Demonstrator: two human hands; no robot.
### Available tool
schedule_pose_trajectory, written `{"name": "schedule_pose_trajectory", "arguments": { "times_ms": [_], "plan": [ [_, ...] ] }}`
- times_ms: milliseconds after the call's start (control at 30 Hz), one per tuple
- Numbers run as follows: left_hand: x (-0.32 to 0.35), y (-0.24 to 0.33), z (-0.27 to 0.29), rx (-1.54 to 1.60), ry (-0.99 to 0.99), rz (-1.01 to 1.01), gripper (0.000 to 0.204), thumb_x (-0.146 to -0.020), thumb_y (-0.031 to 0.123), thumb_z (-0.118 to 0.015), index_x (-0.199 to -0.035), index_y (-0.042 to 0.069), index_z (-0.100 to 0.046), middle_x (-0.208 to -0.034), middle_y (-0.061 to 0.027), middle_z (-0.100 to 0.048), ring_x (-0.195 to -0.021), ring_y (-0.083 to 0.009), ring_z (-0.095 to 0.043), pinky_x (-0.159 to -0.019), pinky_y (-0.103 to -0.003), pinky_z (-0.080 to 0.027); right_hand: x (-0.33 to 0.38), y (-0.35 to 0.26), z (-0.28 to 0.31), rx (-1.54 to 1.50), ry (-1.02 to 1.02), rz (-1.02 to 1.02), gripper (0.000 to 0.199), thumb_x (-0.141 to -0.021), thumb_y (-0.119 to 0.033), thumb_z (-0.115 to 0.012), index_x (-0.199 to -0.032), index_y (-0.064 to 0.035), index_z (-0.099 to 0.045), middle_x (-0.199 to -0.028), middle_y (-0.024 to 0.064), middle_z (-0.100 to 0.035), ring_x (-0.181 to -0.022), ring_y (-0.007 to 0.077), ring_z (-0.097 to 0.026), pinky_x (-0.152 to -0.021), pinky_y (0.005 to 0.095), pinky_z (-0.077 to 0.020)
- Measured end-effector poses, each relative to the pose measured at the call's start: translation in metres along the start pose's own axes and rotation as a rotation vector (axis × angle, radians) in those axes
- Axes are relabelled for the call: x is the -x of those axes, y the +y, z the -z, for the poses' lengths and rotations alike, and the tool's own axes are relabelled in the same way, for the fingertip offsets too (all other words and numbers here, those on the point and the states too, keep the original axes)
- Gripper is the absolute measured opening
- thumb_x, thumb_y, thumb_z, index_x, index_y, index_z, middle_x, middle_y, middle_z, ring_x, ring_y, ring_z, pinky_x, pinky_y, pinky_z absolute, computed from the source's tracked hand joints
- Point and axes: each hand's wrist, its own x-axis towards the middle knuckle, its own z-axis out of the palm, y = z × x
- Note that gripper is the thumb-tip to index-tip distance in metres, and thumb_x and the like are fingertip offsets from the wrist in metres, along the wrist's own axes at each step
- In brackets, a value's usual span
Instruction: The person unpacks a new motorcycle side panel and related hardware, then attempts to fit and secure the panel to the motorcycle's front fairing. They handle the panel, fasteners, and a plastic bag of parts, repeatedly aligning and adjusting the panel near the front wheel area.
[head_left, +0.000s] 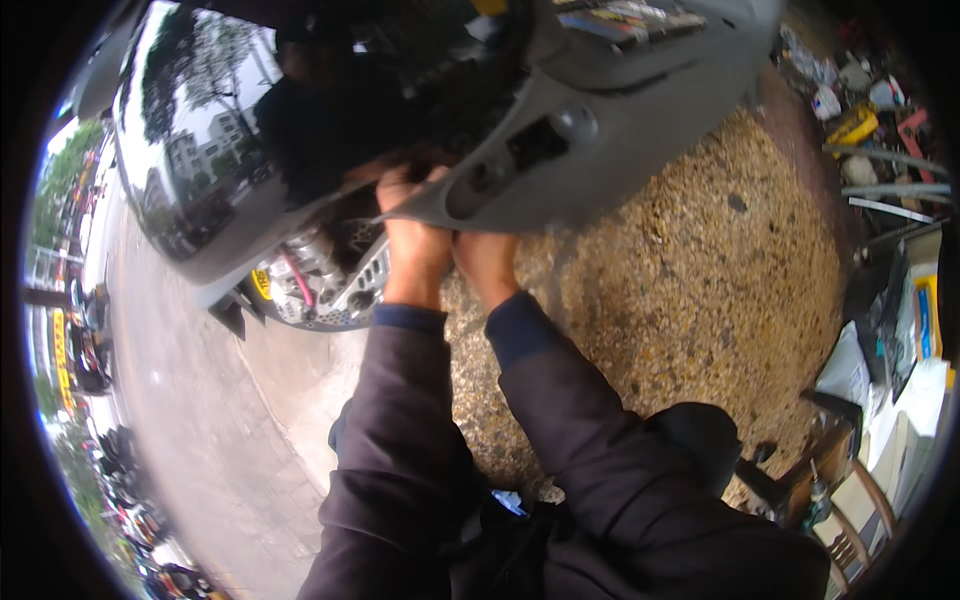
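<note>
A glossy black scooter body panel (340, 110) fills the upper left, reflecting trees and buildings. A matte grey plastic panel (620, 150) joins its right side and tapers to a pointed tip. My left hand (414, 240) is closed at that tip, its curled fingers against the edges where the two panels meet. Beside it, touching or almost touching, my right hand (487, 265) reaches beneath the grey panel, so its fingers are hidden. An oval recess (470, 190) lies just above the hands. Below the black panel show a perforated brake disc (370, 275) and a silver caliper (315, 250).
Speckled pebble ground (680, 300) lies to the right, with grey pavement (220, 330) to the left. Loose parts and tools (870, 130) clutter the far right, above a wooden chair (860, 500). Parked motorcycles (90, 340) line the left rim.
</note>
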Motion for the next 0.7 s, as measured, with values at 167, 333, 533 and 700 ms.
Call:
{"name": "schedule_pose_trajectory", "arguments": {
  "times_ms": [167,333,533,700],
  "plan": [
    [-0.009,-0.014,0.015,-0.27,-0.167,-0.272,0.027,-0.089,0.024,-0.067,-0.096,-0.001,-0.065,-0.089,-0.0074,-0.068,-0.076,-0.0119,-0.061,-0.069,-0.024,-0.049,0.012,-0.008,0.025,-0.592,-0.093,-0.273,0.012,-0.08,0.001,-0.063,-0.092,-0.0003,-0.065,-0.092,0.0186,-0.068,-0.084,0.0338,-0.067,-0.071,0.0405,-0.051],
    [-0.017,-0.02,0.022,-0.501,-0.232,-0.408,0.041,-0.089,0.039,-0.066,-0.097,-0.002,-0.066,-0.09,-0.0062,-0.068,-0.078,-0.0126,-0.062,-0.068,-0.023,-0.049,0.014,-0.009,0.033,-0.749,-0.004,-0.265,0.014,-0.08,0.0,-0.062,-0.094,-0.0008,-0.063,-0.082,0.018,-0.067,-0.078,0.0355,-0.066,-0.066,0.041,-0.0513],
    [-0.011,-0.017,0.027,-0.227,-0.26,-0.164,0.049,-0.086,0.037,-0.073,-0.114,-0.002,-0.061,-0.105,-0.009,-0.066,-0.095,-0.0187,-0.064,-0.084,-0.03,-0.052,0.001,0.002,0.082,-0.54,-0.362,-0.187,0.01,-0.077,-0.009,-0.063,-0.076,0.0002,-0.067,-0.072,0.0182,-0.068,-0.065,0.0365,-0.066,-0.064,0.0402,-0.0541],
    [-0.003,-0.026,0.022,-0.192,-0.179,-0.185,0.073,-0.083,0.058,-0.067,-0.116,-0.006,-0.054,-0.106,-0.0106,-0.064,-0.095,-0.0179,-0.063,-0.086,-0.03,-0.052,-0.04,-0.001,0.136,-0.54,-0.424,-0.167,0.029,-0.078,-0.028,-0.071,-0.08,0.0013,-0.07,-0.072,0.0178,-0.069,-0.068,0.0325,-0.069,-0.065,0.0394,-0.0548]
  ]
}}
